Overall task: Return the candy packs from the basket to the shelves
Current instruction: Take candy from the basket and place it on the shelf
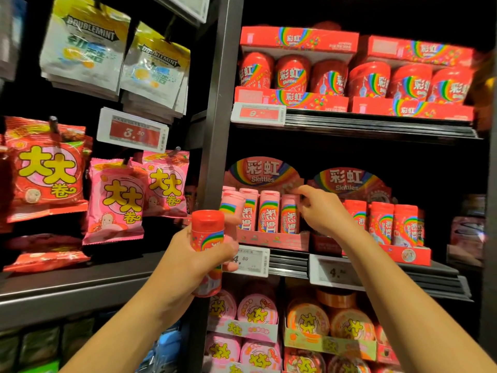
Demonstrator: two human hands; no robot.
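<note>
Gripping a red Skittles bottle (207, 246) in reserve, the left hand (188, 262) waits while right hand (320, 211) fingertips pinch a pink Skittles bottle (290, 214), seemingly seating it in its tray

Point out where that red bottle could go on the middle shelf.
Likeliest gap: left end of the red tray, beside the right hand, right of the pink bottles. The pink tray looks full. The left hand holds the red bottle.

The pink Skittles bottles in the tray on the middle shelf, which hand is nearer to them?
Right. The right hand touches the rightmost of the pink Skittles bottles; the left hand holds a red bottle lower left, in front of them.
</note>
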